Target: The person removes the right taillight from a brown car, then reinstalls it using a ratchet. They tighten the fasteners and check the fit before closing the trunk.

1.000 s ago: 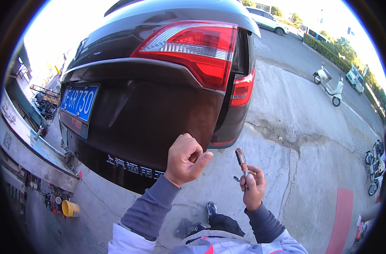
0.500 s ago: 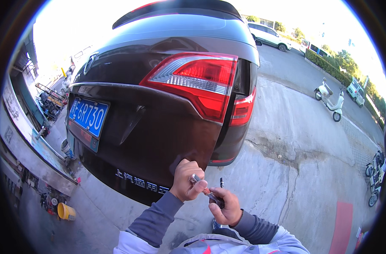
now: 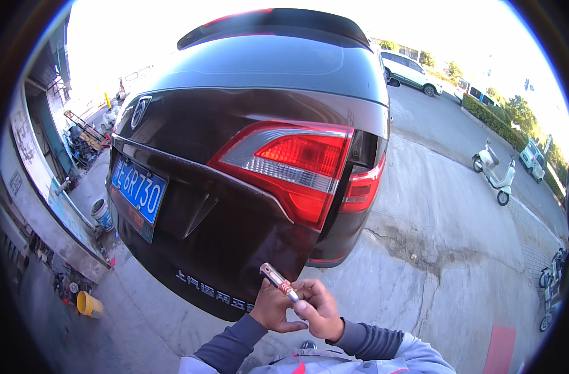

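A short, slim tool (image 3: 277,281) with a silver end and reddish bands slants up and left in front of the car's lower corner; its exact kind does not show. My right hand (image 3: 322,313) pinches its lower end between thumb and fingers. Close under the tool is my left hand (image 3: 274,310), its thumb stretched out apart from the fingers. The tool and my right hand partly hide those fingers. Just beyond both hands is the dark brown tailgate (image 3: 234,218) of a car, with its red and clear tail light (image 3: 297,159) above them.
A blue number plate (image 3: 138,187) is on the tailgate. At left, a yellow bucket (image 3: 89,305) and a white pail (image 3: 101,215) stand near a low wall. A pale scooter (image 3: 495,169) is parked at right, with a white car (image 3: 409,70) farther off. Cracks cross the concrete.
The tool has come out of my left fist into my right fingers. My left hand has loosened, and both hands are closer together and slightly lower. The car appears lower in view.
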The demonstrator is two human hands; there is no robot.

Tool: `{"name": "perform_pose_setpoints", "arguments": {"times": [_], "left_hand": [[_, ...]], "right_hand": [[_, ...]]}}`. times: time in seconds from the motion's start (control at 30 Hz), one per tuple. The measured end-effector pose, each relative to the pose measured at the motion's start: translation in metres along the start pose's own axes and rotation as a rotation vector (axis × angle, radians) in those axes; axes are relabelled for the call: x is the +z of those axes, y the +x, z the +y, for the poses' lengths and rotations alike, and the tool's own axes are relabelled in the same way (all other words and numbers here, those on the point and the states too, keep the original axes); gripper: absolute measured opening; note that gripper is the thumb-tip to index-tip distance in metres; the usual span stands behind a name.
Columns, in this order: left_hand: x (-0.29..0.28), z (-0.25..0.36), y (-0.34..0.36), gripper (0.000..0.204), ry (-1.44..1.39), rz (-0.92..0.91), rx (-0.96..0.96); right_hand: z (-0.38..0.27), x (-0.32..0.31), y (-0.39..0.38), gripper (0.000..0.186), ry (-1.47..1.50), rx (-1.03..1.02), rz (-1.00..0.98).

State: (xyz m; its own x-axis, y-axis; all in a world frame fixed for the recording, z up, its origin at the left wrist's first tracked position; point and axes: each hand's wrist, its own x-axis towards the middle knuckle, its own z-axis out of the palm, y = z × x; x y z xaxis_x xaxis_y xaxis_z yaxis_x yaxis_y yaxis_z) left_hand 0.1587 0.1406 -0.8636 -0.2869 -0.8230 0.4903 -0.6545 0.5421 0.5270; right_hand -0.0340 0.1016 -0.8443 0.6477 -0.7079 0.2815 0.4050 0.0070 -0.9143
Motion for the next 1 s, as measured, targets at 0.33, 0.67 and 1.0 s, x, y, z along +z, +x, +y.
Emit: {"name": "perform_pose_setpoints", "arguments": {"times": [0.33, 0.67, 1.0], "left_hand": [[0.011, -0.012, 0.003, 0.015, 0.013, 0.286, 0.007], [0.007, -0.018, -0.005, 0.029, 0.095, 0.129, 0.038], [0.010, -0.028, -0.006, 0.030, -0.012, 0.161, 0.038]], "right_hand": [[-0.096, -0.020, 0.114, 0.021, -0.795, -0.660, -0.454], [-0.191, 0.019, 0.228, 0.047, -0.524, -0.361, -0.138], [-0.178, 0.043, 0.266, 0.041, -0.693, -0.339, -0.322]]}}
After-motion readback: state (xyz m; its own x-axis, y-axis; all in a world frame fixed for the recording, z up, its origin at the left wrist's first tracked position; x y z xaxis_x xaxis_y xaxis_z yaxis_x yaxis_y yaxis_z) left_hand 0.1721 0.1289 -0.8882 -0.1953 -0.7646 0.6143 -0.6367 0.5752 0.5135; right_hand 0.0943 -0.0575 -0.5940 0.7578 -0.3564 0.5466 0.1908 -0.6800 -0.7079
